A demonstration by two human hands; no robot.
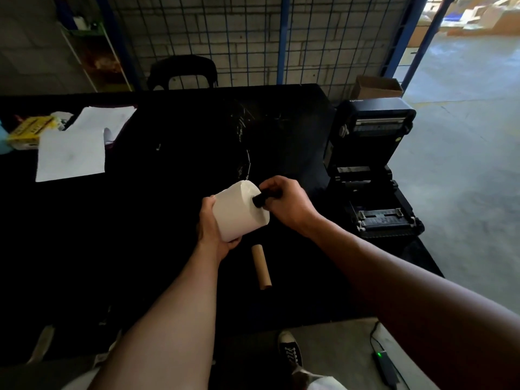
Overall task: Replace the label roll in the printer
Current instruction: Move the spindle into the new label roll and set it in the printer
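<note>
A full white label roll [239,211] is held above the black table [157,209], gripped from the left and underneath by my left hand [211,230]. My right hand [288,205] holds a black spindle [263,198] whose end sits in the roll's core hole. An empty brown cardboard core [261,266] lies on the table just below the roll. The black label printer [371,170] stands at the table's right edge with its lid raised and its roll bay bare.
White paper sheets [73,147] and a yellow box [31,130] lie at the table's far left. A black chair [183,71] stands behind the table against a wire mesh wall. A cardboard box [377,87] sits behind the printer. A power adapter [387,364] lies on the floor.
</note>
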